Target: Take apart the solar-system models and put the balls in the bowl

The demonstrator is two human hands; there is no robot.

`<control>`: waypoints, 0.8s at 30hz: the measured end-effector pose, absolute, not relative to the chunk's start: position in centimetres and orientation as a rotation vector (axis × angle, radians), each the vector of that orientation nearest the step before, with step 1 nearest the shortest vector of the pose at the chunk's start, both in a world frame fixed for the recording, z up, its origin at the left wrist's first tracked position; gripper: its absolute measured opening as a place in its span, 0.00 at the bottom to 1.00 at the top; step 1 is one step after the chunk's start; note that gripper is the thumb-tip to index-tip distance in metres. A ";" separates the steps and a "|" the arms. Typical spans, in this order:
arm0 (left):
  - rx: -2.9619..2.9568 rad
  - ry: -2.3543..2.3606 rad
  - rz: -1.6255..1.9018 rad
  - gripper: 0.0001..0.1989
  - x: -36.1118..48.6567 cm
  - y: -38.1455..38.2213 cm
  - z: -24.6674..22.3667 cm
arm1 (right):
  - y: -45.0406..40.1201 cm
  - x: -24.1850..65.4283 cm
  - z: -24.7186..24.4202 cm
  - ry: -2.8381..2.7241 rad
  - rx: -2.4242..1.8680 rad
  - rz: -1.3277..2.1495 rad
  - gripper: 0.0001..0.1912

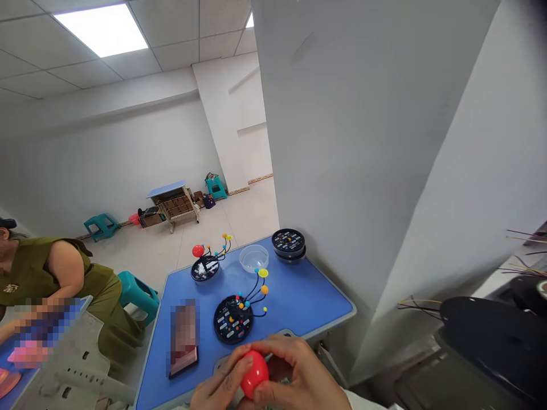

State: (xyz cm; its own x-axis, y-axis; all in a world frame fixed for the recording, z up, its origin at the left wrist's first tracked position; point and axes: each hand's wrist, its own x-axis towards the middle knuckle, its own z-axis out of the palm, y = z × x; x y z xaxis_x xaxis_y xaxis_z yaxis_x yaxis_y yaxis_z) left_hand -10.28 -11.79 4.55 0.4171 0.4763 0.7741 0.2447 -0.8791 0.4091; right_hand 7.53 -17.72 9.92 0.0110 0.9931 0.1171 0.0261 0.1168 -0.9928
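Observation:
A glossy red ball is held near the table's front edge between my left hand and my right hand, with the fingers of both closed round it. Just beyond my hands lies a round black disc with printed planets and curved wires rising from it, tipped with yellow, orange and blue balls. Farther back a similar black base carries wires and a red ball. Beside it sits a clear plastic bowl, and black discs are stacked at the back right corner.
A phone lies on the left of the blue table. A grey pillar stands close behind the right corner. At the left, a seated person works at another table. Black wires and a dark round object are at right.

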 end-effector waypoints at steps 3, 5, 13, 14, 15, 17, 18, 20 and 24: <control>2.348 0.603 1.448 0.17 -10.0 -11.8 4.1 | -17.8 7.4 9.9 -1.163 -1.057 1.189 0.23; 2.341 0.592 1.456 0.19 -9.8 -11.8 3.6 | -18.1 7.4 10.1 -1.137 -1.048 1.182 0.25; 2.790 0.581 1.530 0.20 -10.6 -9.8 4.1 | -19.4 7.2 9.9 -1.412 -1.339 0.772 0.19; 2.886 0.523 1.514 0.19 -10.5 -9.5 4.7 | -19.4 6.9 9.8 -1.436 -1.360 0.733 0.19; 2.975 0.472 1.483 0.18 -10.4 -9.3 5.4 | -19.3 6.5 9.6 -1.455 -1.370 0.691 0.19; 3.091 0.440 1.418 0.20 -10.0 -9.2 6.6 | -18.9 5.8 9.3 -1.463 -1.363 0.583 0.23; 3.109 0.446 1.413 0.21 -9.7 -9.3 7.0 | -18.5 5.4 9.2 -1.443 -1.361 0.521 0.24; 3.078 0.534 1.505 0.23 -9.0 -9.8 7.1 | -17.9 4.8 9.0 -1.417 -1.356 0.437 0.24; 2.752 0.906 1.861 0.17 -7.6 -10.8 5.6 | -16.8 3.9 9.2 -1.405 -1.342 0.374 0.23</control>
State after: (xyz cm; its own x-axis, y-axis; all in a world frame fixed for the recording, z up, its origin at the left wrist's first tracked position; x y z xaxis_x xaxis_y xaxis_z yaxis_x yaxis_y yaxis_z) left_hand -7.61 -10.83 5.58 0.2940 0.2503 0.9224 0.5718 -0.8194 0.0400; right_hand 3.88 -16.79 9.18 0.2462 0.8460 0.4728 0.4990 0.3075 -0.8102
